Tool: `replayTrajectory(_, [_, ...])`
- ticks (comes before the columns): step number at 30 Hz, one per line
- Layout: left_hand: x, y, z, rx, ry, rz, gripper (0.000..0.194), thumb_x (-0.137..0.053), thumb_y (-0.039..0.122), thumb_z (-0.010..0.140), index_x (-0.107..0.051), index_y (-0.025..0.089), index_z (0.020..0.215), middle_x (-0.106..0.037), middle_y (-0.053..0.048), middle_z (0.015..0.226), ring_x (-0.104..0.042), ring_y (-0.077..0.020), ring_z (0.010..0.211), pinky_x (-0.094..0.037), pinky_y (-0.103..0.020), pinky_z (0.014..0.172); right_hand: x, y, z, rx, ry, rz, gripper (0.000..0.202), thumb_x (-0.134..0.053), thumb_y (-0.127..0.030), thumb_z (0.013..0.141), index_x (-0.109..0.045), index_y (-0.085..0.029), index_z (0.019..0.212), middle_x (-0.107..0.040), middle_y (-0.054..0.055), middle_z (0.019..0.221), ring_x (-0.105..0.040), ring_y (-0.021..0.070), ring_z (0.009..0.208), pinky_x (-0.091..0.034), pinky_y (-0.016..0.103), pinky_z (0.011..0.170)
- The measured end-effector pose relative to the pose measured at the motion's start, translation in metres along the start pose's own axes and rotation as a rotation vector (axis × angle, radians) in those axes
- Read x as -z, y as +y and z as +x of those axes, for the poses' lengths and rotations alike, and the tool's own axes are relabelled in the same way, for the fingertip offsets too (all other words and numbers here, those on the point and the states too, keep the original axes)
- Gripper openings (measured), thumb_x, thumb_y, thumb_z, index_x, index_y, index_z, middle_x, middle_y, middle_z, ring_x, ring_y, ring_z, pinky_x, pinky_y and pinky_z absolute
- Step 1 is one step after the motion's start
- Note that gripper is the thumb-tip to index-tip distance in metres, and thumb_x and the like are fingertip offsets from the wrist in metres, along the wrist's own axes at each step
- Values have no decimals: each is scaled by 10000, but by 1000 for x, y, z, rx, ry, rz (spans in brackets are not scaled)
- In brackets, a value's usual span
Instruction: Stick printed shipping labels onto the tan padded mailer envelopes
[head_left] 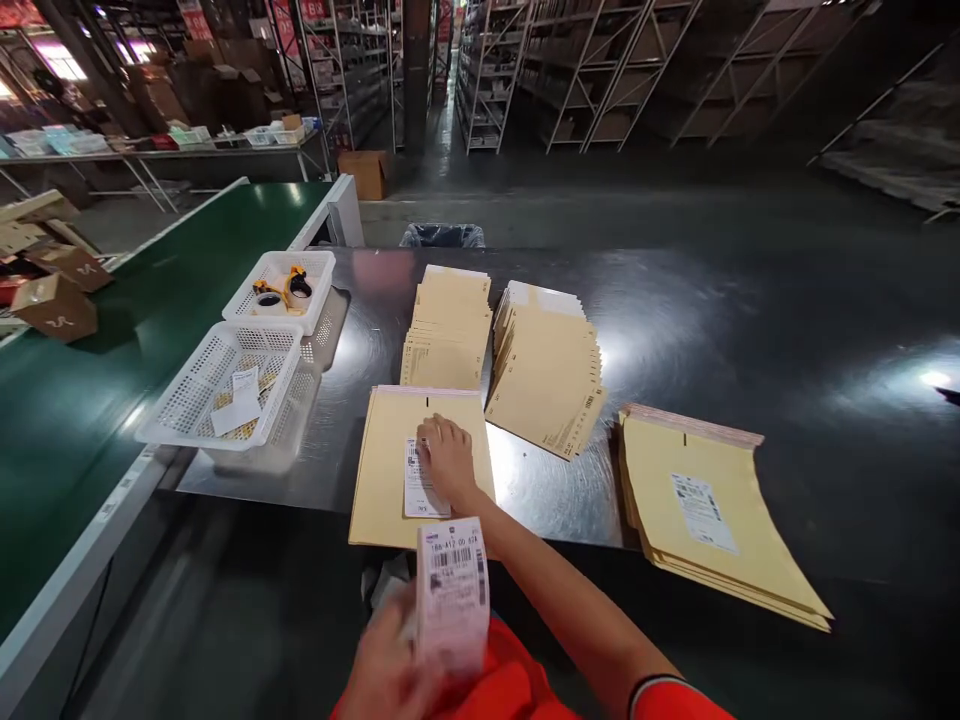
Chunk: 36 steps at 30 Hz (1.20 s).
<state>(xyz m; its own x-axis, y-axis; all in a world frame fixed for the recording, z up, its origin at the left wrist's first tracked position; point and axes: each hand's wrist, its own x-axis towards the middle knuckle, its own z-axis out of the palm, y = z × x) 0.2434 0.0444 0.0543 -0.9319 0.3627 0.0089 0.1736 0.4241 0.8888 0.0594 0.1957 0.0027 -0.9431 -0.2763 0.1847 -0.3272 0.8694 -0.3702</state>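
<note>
My right hand (448, 462) rests on a tan paper mailer (384, 450) at the table's near edge. Its fingers lie over the upper right of a white shipping label (421, 497) on that mailer. Below, close to my body, my left hand (384, 655) is closed around a strip of printed shipping labels (454, 580), whose top label faces up. Motion smears the left fingers somewhat. Beyond the mailer are two fanned stacks of tan mailers, one on the left (448, 325) and one on the right (547, 370).
A pile of labelled mailers (652, 470) overhangs the metal table's (690, 330) front edge at right. Two white baskets (180, 400) stand at left, the farther holding tape dispensers (289, 288). A green conveyor (187, 250) carries cardboard boxes (56, 305). A lined bin (442, 236) stands behind the table.
</note>
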Motion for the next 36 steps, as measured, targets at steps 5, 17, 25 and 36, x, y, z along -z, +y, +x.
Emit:
replayTrajectory(5, [20,-36,37,282,212,-42,336,-508,377,848,-730,176,1002,-693,-129,1118,-639,-283,1037,-505,-428,916,2,0,-3,475,-238,-18,605,-418,-393,900,-325,-100,1421,-311,149,1494,-233,287,1387,-149,503,1128])
replayTrajectory(17, [45,4,15,46,105,61,253,-527,314,861,-740,240,976,-734,-75,1025,-679,-228,950,-558,-310,820,33,-18,-73,420,-325,197,601,-555,-330,845,-406,-134,1393,-429,186,1411,-366,357,1319,-313,589,1059])
replayTrajectory(25, [24,-29,50,-89,-156,538,343,-464,136,846,-694,280,1055,-373,-67,1485,-274,-290,1395,-230,-630,1100,166,102,-94,150,480,131,403,-442,-173,901,-548,-254,1281,-627,74,1231,-584,227,1141,-507,375,927])
replayTrajectory(36, [25,-46,51,-63,-134,542,349,-438,289,913,-597,309,1223,-452,-69,1437,-351,-287,1360,-266,-609,1096,-10,200,-165,-232,-230,-121,442,-424,-34,786,-627,-184,1148,-514,156,1350,-449,296,1274,-384,545,1000])
